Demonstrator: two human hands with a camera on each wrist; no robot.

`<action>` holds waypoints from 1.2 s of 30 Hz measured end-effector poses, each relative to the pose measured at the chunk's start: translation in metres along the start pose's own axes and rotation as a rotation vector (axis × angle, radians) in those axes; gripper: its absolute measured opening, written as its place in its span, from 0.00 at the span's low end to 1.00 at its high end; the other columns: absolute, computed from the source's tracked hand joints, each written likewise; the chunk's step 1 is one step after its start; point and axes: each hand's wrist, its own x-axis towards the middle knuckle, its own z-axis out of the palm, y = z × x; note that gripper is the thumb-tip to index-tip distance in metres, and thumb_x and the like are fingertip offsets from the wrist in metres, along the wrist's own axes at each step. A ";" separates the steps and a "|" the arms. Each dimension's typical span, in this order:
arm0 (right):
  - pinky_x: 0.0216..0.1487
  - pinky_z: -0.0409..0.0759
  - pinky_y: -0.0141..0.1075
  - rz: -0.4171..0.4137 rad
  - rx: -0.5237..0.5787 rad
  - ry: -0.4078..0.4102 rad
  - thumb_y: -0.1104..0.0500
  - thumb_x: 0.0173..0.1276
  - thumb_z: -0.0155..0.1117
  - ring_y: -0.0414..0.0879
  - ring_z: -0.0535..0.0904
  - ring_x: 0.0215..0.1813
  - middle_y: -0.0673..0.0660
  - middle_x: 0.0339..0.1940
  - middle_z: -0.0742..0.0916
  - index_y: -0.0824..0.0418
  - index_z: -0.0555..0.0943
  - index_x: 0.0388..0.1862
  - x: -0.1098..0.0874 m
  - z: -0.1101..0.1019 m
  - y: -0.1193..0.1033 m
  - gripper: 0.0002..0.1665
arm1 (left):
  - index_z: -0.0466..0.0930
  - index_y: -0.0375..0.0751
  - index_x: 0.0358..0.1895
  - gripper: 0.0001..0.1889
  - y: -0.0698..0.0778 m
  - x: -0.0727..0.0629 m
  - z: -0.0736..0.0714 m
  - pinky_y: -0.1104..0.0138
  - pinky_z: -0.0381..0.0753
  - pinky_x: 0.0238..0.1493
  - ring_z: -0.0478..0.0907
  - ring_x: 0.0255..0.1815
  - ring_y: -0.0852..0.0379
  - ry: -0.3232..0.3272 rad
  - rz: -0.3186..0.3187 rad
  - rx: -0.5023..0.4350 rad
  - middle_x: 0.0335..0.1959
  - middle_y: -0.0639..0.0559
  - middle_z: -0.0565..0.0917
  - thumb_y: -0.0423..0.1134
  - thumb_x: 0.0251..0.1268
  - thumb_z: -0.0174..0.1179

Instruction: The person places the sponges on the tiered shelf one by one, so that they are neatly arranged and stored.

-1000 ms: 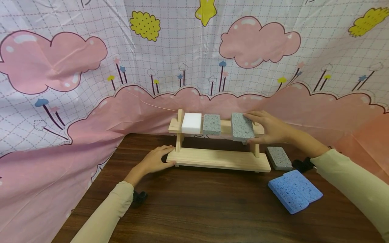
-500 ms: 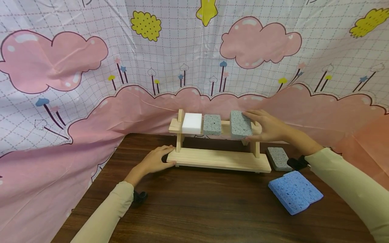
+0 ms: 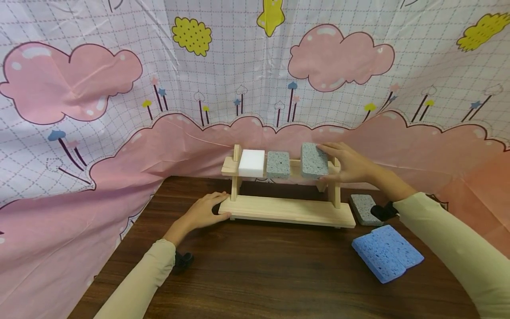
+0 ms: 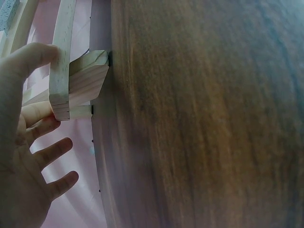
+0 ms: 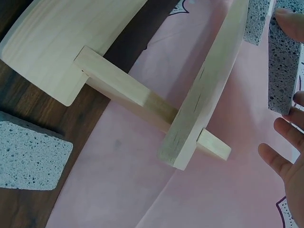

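A two-level wooden shelf (image 3: 287, 211) stands on the dark table. My left hand (image 3: 201, 212) grips the left end of its lower board; in the left wrist view, thumb and index finger (image 4: 38, 111) pinch that board (image 4: 60, 61) while the other fingers are spread. My right hand (image 3: 346, 164) holds a grey porous block (image 3: 313, 159) by its right side, over the right part of the upper board. The right wrist view shows that block (image 5: 283, 64) raised apart from the upper board (image 5: 209, 95). A smaller-looking grey block (image 3: 278, 165) and a white block (image 3: 252, 163) sit side by side on that board.
To the right of the shelf another grey block (image 3: 364, 208) lies on the table (image 3: 255, 274). In front of it are blue sponges (image 3: 386, 252), overlapping. A pink and white patterned cloth (image 3: 223, 79) hangs behind the shelf.
My right hand has shifted slightly left and up with the grey block, which now stands further back over the upper board. The left hand has stayed on the lower board.
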 end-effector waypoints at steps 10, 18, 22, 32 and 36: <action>0.66 0.68 0.69 0.007 0.003 -0.005 0.49 0.53 0.81 0.69 0.64 0.74 0.72 0.77 0.68 0.69 0.64 0.78 0.005 0.008 0.006 0.59 | 0.65 0.48 0.78 0.40 -0.001 -0.001 0.002 0.35 0.68 0.69 0.66 0.75 0.35 0.002 0.002 -0.005 0.76 0.44 0.69 0.63 0.69 0.60; 0.66 0.67 0.68 -0.009 0.018 -0.009 0.51 0.52 0.82 0.70 0.65 0.73 0.73 0.76 0.68 0.71 0.64 0.77 0.008 0.011 0.009 0.59 | 0.66 0.47 0.78 0.40 0.001 -0.002 0.000 0.35 0.68 0.69 0.66 0.76 0.36 0.001 0.000 -0.021 0.76 0.45 0.69 0.64 0.68 0.61; 0.67 0.66 0.68 -0.006 0.028 -0.019 0.51 0.53 0.81 0.70 0.64 0.74 0.73 0.77 0.68 0.71 0.64 0.78 0.009 0.011 0.008 0.58 | 0.66 0.46 0.78 0.41 0.000 -0.001 0.001 0.34 0.68 0.69 0.66 0.75 0.35 0.002 0.003 -0.014 0.76 0.44 0.69 0.64 0.69 0.60; 0.70 0.65 0.68 -0.002 0.025 -0.039 0.49 0.55 0.80 0.70 0.62 0.75 0.73 0.77 0.67 0.70 0.63 0.78 0.012 0.014 0.009 0.58 | 0.65 0.49 0.78 0.41 -0.003 0.002 0.002 0.36 0.67 0.70 0.66 0.76 0.37 -0.002 0.001 -0.013 0.77 0.46 0.69 0.64 0.67 0.61; 0.70 0.64 0.69 0.018 0.035 -0.057 0.50 0.56 0.79 0.70 0.61 0.76 0.73 0.77 0.67 0.70 0.62 0.78 0.012 0.015 0.010 0.57 | 0.65 0.48 0.78 0.41 -0.004 0.002 0.003 0.36 0.68 0.70 0.66 0.76 0.37 0.000 0.001 -0.015 0.76 0.46 0.69 0.64 0.67 0.61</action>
